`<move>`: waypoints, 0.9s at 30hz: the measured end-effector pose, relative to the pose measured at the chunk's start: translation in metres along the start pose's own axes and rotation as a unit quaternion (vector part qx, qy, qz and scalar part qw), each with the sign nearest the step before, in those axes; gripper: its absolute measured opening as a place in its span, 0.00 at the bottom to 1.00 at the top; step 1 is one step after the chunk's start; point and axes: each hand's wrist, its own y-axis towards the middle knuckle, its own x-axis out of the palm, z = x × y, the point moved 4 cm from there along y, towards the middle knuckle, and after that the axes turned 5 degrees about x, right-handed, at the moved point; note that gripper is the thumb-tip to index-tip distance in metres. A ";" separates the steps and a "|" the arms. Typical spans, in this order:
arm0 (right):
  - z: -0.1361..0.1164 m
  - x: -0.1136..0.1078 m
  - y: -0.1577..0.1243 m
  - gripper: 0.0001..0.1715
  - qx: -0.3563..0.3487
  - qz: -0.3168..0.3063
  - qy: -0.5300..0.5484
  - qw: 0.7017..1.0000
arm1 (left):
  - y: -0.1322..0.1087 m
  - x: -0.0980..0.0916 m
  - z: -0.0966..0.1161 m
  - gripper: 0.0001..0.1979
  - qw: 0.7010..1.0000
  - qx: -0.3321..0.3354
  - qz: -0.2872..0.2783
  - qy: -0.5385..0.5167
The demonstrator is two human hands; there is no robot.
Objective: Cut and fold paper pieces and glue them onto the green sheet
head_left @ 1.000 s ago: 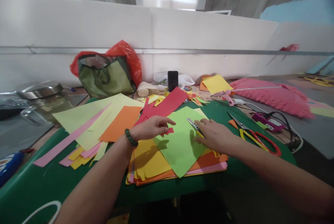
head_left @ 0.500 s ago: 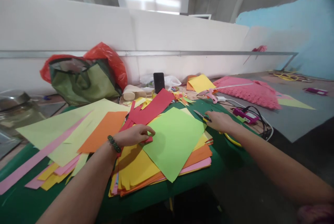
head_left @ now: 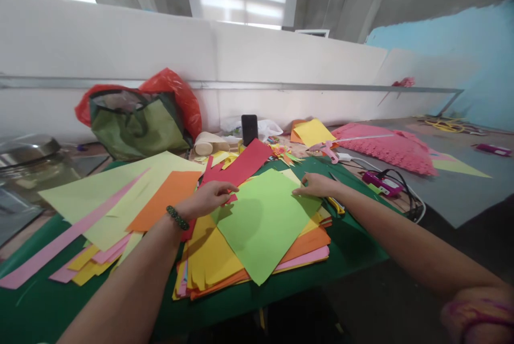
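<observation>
A bright green square sheet of paper (head_left: 267, 226) lies corner-down on a stack of coloured paper (head_left: 217, 258). My left hand (head_left: 211, 198) is at its upper left edge, thumb and fingers pinched on the sheet, with a bit of red paper (head_left: 232, 199) just under the fingers. At the upper right edge, my right hand (head_left: 317, 185) pinches the same sheet between thumb and fingertips. Scissors with yellow-and-black handles (head_left: 336, 205) lie on the green table beside my right wrist, partly hidden by it. Red paper (head_left: 244, 165) lies behind the sheet.
Pale yellow sheets (head_left: 96, 189), an orange sheet (head_left: 164, 199) and paper strips (head_left: 90, 266) spread on the left. Behind stand a green bag (head_left: 136, 127) and a phone (head_left: 249, 129). A pink glue gun (head_left: 329, 151) and a purple power strip (head_left: 381, 183) with cables sit right.
My right hand has let go of the scissors, now lying on the table, and moved left to the green sheet. My left hand has shifted slightly up. The view has tilted slightly.
</observation>
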 end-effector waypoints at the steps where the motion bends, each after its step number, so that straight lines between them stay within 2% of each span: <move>1: -0.001 0.000 0.001 0.36 0.001 -0.001 0.006 1.000 | 0.001 0.001 0.000 0.20 1.000 0.002 0.000 0.001; 4: -0.004 -0.003 0.001 0.34 0.007 0.003 0.026 1.000 | 0.002 0.004 -0.003 0.20 1.000 0.005 -0.006 0.008; 10: -0.004 -0.012 -0.012 0.21 -0.006 0.005 0.077 0.997 | 0.005 0.008 -0.007 0.20 1.000 0.015 -0.015 0.012; 15: 0.006 -0.008 -0.025 0.29 0.007 0.058 0.104 0.993 | 0.004 0.004 -0.005 0.22 0.999 0.004 -0.013 0.042; 21: 0.019 0.000 -0.046 0.28 -0.010 0.087 0.143 0.986 | 0.002 -0.011 -0.011 0.23 0.995 -0.033 0.068 0.058; 25: 0.010 0.010 -0.062 0.28 -0.044 0.063 0.212 0.974 | 0.001 -0.015 -0.014 0.23 0.994 -0.046 0.085 0.052; 27: -0.001 0.014 -0.072 0.29 -0.040 0.057 0.172 0.983 | 0.001 -0.016 -0.012 0.24 0.993 -0.047 0.098 0.042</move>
